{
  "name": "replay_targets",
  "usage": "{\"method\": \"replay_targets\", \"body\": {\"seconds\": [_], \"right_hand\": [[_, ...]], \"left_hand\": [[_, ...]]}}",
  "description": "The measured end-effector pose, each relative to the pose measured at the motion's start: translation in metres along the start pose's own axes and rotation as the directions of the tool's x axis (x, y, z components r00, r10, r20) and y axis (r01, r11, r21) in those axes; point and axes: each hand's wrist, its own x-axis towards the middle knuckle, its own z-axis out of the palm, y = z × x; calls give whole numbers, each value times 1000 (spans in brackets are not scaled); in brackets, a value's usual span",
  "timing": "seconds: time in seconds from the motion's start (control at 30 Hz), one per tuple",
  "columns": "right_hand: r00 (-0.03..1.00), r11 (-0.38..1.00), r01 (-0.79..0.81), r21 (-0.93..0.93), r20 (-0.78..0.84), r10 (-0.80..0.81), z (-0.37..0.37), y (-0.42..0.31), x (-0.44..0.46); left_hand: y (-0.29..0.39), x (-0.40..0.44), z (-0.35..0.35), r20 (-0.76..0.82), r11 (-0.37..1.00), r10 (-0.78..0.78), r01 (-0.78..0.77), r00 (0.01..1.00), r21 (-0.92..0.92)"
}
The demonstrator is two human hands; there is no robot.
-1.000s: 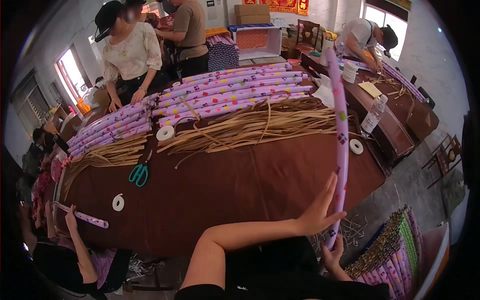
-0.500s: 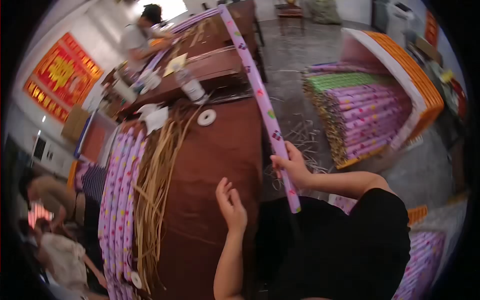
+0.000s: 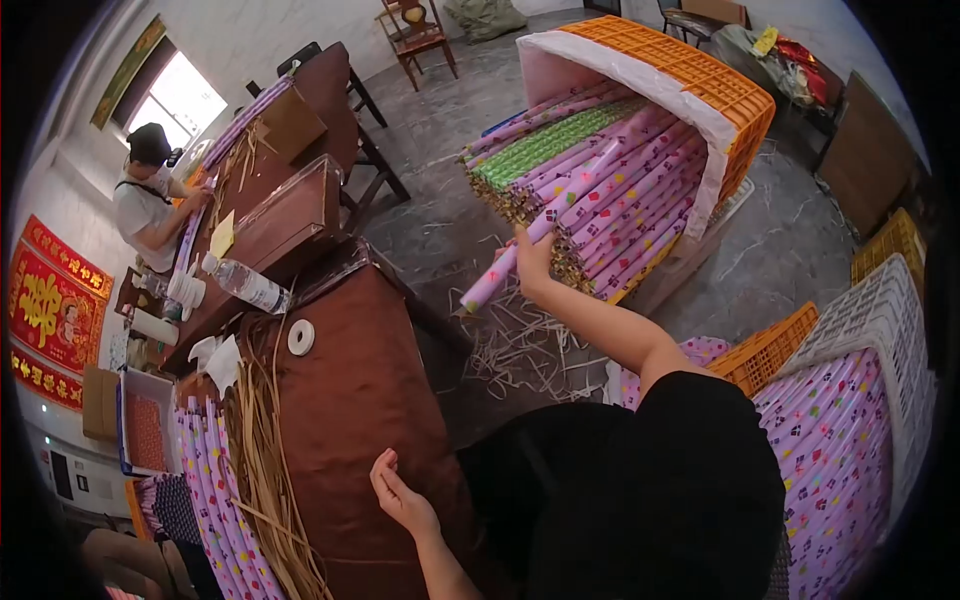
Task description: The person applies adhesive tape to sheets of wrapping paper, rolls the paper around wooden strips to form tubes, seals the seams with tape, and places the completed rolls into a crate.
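My right hand is wrapped round a long purple patterned tube near its lower end. The tube's far end lies over the stack of purple tubes in an orange plastic crate tipped on its side with a white liner. Green tubes lie in the same stack. My left hand is over the brown-covered table, fingers loosely bent and holding nothing. To its left are long tan strips and a row of purple tubes.
A white tape roll and a plastic bottle stand on the tables. Shredded strips litter the floor. A white crate of purple tubes is at right. A co-worker handles tubes at the far table.
My view has turned right. My right hand has carried the tube from beside the table to the orange crate and lowered it over the stack. My left hand stays above the table.
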Motion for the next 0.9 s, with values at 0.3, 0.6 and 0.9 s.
{"method": "replay_targets", "body": {"seconds": [0.3, 0.6, 0.9], "right_hand": [[940, 896, 193, -400, -188, -287, -14, 4, 131], [900, 860, 206, -466, -254, -353, 48, -47, 231], [823, 252, 336, -907, 153, -547, 25, -14, 226]], "left_hand": [[-2, 1, -1, -7, 1000, -9, 9, 1000, 25], [0, -1, 1, -24, 998, 0, 1, 1000, 56], [1, -1, 1, -5, 996, 14, -13, 1000, 88]]}}
